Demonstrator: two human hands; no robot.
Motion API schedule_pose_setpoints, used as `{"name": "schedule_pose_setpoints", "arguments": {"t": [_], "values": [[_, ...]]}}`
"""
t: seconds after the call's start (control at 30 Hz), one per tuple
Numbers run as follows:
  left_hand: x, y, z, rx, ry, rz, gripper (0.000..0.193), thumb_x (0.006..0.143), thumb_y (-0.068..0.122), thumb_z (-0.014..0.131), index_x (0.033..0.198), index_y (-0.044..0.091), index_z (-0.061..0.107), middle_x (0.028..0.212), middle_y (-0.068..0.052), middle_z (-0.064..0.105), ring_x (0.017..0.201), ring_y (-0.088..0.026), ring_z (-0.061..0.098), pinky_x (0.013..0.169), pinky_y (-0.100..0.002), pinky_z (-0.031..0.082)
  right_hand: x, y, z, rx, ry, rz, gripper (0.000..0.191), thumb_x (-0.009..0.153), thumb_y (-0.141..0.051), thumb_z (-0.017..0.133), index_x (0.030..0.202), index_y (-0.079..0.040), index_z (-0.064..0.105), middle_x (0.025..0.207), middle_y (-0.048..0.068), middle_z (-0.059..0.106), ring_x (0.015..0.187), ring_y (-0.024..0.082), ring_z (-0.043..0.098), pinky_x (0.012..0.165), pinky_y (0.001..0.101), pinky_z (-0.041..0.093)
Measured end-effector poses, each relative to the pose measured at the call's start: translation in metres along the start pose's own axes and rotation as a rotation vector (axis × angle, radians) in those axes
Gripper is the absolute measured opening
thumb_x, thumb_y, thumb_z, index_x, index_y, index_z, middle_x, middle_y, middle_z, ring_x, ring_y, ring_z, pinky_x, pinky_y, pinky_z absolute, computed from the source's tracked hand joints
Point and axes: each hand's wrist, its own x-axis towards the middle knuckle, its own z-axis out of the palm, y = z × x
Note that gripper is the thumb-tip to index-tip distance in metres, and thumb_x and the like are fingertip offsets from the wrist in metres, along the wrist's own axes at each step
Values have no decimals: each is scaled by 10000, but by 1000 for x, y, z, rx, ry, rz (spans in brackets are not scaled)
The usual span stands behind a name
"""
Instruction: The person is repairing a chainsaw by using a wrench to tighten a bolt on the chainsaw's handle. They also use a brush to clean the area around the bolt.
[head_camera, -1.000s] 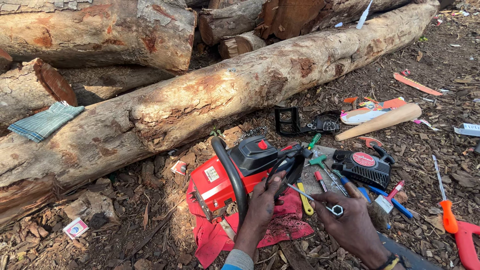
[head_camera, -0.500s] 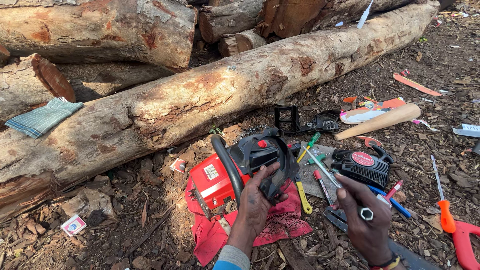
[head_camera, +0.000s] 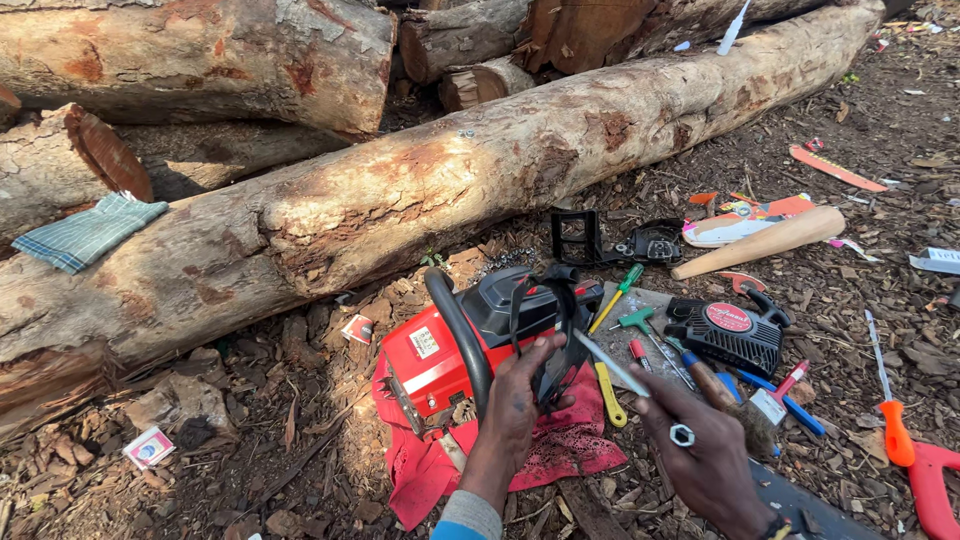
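A red and black chainsaw body (head_camera: 430, 350) lies on a red cloth (head_camera: 570, 455) on the wood-chip ground. My left hand (head_camera: 512, 400) reaches from below and grips the saw's black rear handle part (head_camera: 552, 335). My right hand (head_camera: 705, 455), with a ring on one finger, holds a thin metal rod-like tool (head_camera: 612, 365). The tool's tip points up and left, close to that black part.
A long log (head_camera: 450, 190) lies just behind the saw, with a checked cloth (head_camera: 90, 230) on it. At the right lie a black starter cover (head_camera: 728, 335), a wooden handle (head_camera: 770, 240), green-handled tools (head_camera: 632, 320), a yellow tool (head_camera: 608, 392) and an orange-handled screwdriver (head_camera: 895, 425).
My left hand has shifted slightly left on the saw and the black handle part has tilted with it. My right hand has swung the thin tool toward the saw.
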Motion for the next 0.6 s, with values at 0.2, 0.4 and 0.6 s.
{"name": "schedule_pose_setpoints", "arguments": {"t": [0.2, 0.4, 0.6], "values": [[1, -7, 0, 5, -30, -13, 539, 979, 492, 535, 1291, 81, 687, 1046, -39, 687, 890, -111, 660, 725, -315, 611, 6, 17, 7, 97, -198, 103, 325, 911, -180, 672, 1227, -147, 744, 728, 33, 768, 542, 113, 717, 497, 301, 586], [7, -16, 0, -58, -33, -44, 524, 949, 495, 562, 1181, 54, 724, 1026, -16, 719, 872, -123, 647, 706, -337, 597, 5, 35, 9, -87, -4, 8, 265, 976, -140, 674, 1208, -127, 801, 533, 96, 611, 465, 165, 517, 486, 340, 373], [1, -52, 11, 1084, 43, 330, 492, 987, 478, 542, 1149, 47, 715, 1043, -93, 708, 889, -211, 672, 745, -432, 592, 13, 43, 2, 336, 243, 75, 217, 998, -88, 619, 1163, -65, 758, 647, 18, 646, 499, 75, 514, 422, 250, 381]]}}
